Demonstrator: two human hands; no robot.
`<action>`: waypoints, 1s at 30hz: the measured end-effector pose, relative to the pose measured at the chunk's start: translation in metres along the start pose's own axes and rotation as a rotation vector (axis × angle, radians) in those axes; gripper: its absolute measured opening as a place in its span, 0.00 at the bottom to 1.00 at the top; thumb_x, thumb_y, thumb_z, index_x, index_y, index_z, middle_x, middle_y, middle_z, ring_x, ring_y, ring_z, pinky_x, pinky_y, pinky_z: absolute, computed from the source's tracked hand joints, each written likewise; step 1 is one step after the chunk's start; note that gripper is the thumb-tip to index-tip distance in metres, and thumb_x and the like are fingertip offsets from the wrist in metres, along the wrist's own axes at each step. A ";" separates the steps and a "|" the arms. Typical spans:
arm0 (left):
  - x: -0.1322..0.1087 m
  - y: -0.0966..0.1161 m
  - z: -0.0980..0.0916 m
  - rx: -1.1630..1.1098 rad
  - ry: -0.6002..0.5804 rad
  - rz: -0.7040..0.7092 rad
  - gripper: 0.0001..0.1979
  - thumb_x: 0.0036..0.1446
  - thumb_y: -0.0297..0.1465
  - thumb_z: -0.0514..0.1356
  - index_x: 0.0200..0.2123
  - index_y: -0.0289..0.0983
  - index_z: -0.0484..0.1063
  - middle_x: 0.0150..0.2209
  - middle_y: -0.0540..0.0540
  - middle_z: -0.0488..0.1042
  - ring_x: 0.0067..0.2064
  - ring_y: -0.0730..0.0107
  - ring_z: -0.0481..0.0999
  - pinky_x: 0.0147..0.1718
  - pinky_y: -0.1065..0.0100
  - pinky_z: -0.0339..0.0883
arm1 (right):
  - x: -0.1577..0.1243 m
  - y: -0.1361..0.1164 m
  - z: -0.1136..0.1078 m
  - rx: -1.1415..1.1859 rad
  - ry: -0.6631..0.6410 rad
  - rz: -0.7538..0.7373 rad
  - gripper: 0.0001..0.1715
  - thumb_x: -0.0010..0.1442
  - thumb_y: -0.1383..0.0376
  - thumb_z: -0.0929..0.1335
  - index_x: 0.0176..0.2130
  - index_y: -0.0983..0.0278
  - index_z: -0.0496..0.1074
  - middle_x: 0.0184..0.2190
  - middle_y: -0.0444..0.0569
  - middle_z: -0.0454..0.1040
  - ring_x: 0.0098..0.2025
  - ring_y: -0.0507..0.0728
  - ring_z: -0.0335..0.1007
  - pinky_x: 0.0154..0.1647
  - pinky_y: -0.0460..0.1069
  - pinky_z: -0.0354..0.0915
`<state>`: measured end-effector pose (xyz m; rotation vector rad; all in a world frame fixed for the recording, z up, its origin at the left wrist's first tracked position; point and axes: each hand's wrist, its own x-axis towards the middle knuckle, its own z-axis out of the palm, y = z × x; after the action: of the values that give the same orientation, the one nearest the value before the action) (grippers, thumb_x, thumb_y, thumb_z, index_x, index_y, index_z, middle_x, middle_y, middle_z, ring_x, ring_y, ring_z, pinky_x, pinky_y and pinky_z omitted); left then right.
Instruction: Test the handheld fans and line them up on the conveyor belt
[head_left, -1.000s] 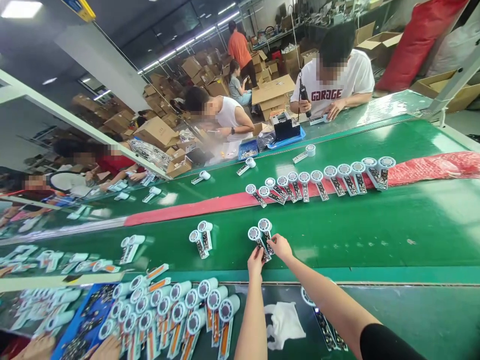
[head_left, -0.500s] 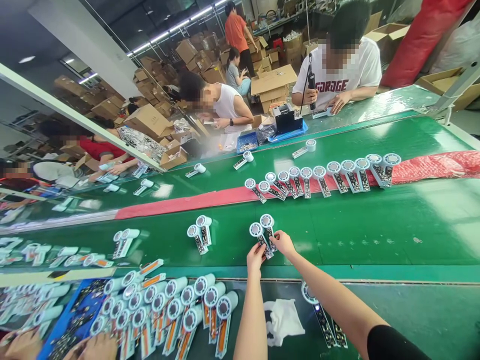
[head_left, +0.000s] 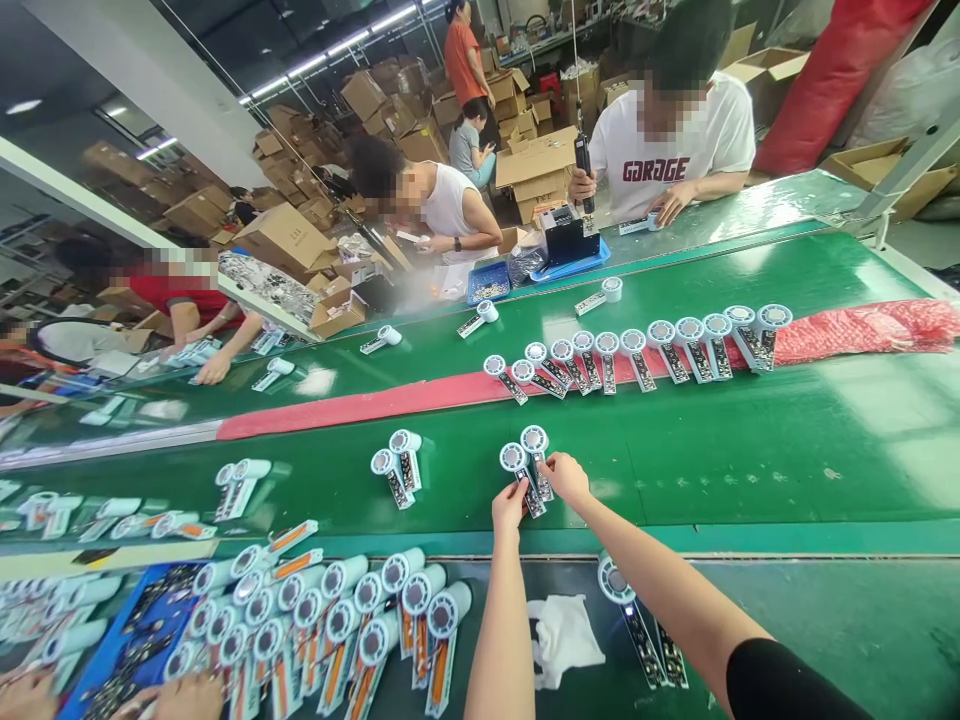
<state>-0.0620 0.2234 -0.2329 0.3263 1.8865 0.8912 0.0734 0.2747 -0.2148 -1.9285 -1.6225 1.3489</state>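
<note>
Two small white round-headed units with grey centres and black circuit-board handles lie close together on the green belt. My left hand (head_left: 510, 506) pinches the board of the nearer unit (head_left: 525, 483). My right hand (head_left: 565, 479) has its fingertips against the board of the farther unit (head_left: 538, 465), just beside my left hand. Behind my wrists, a similar unit (head_left: 616, 582) with a long circuit board lies on the dark mat under my right forearm. The fingers hide parts of both boards.
A long row of similar units (head_left: 637, 360) lies on a red strip on the green belt (head_left: 750, 470). Orange-handled units (head_left: 337, 620) crowd the lower left, where a co-worker's hand (head_left: 180, 697) reaches. A white cloth (head_left: 564, 640) lies between my arms.
The whole view has drifted slightly, with the scene shifting left. My hands stay on the same two units, and my right hand sits a little closer to the farther one.
</note>
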 end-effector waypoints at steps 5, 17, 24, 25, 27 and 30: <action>-0.001 0.000 0.003 -0.017 -0.031 0.020 0.09 0.59 0.32 0.64 0.40 0.32 0.75 0.35 0.47 0.78 0.33 0.73 0.77 0.37 0.65 0.74 | -0.003 0.001 0.002 -0.018 0.009 -0.027 0.13 0.65 0.60 0.65 0.38 0.64 0.76 0.42 0.55 0.77 0.44 0.58 0.73 0.40 0.48 0.63; -0.021 0.006 0.010 -0.184 -0.041 0.037 0.10 0.52 0.30 0.69 0.36 0.32 0.76 0.35 0.44 0.80 0.33 0.71 0.79 0.38 0.66 0.74 | -0.002 0.008 0.004 0.247 0.057 -0.068 0.08 0.63 0.64 0.67 0.37 0.68 0.73 0.34 0.50 0.78 0.37 0.54 0.75 0.42 0.50 0.69; -0.069 0.016 0.037 -0.214 -0.117 0.151 0.20 0.40 0.37 0.74 0.36 0.33 0.77 0.35 0.40 0.80 0.37 0.64 0.79 0.37 0.66 0.73 | -0.026 0.029 -0.046 0.430 0.144 -0.193 0.12 0.58 0.60 0.66 0.36 0.66 0.75 0.34 0.52 0.80 0.35 0.57 0.76 0.39 0.49 0.68; -0.079 0.016 0.045 -0.208 -0.145 0.166 0.21 0.39 0.37 0.74 0.36 0.34 0.77 0.35 0.40 0.80 0.37 0.63 0.79 0.36 0.67 0.72 | -0.033 0.036 -0.058 0.448 0.164 -0.202 0.13 0.57 0.59 0.66 0.36 0.66 0.75 0.34 0.52 0.80 0.35 0.57 0.76 0.39 0.49 0.69; -0.102 0.010 0.066 -0.190 -0.211 0.193 0.21 0.38 0.38 0.74 0.36 0.34 0.77 0.35 0.40 0.80 0.37 0.63 0.79 0.35 0.67 0.72 | -0.052 0.057 -0.085 0.482 0.213 -0.206 0.17 0.56 0.56 0.66 0.37 0.66 0.75 0.35 0.53 0.80 0.36 0.59 0.76 0.41 0.51 0.69; -0.140 -0.007 0.103 -0.145 -0.327 0.222 0.21 0.38 0.39 0.73 0.35 0.34 0.77 0.36 0.40 0.80 0.37 0.62 0.79 0.35 0.67 0.71 | -0.088 0.098 -0.124 0.521 0.296 -0.176 0.23 0.54 0.50 0.67 0.38 0.66 0.75 0.36 0.55 0.80 0.38 0.61 0.76 0.43 0.53 0.69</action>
<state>0.0957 0.1837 -0.1697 0.5646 1.4957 1.0477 0.2372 0.2069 -0.1790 -1.5454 -1.1301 1.1969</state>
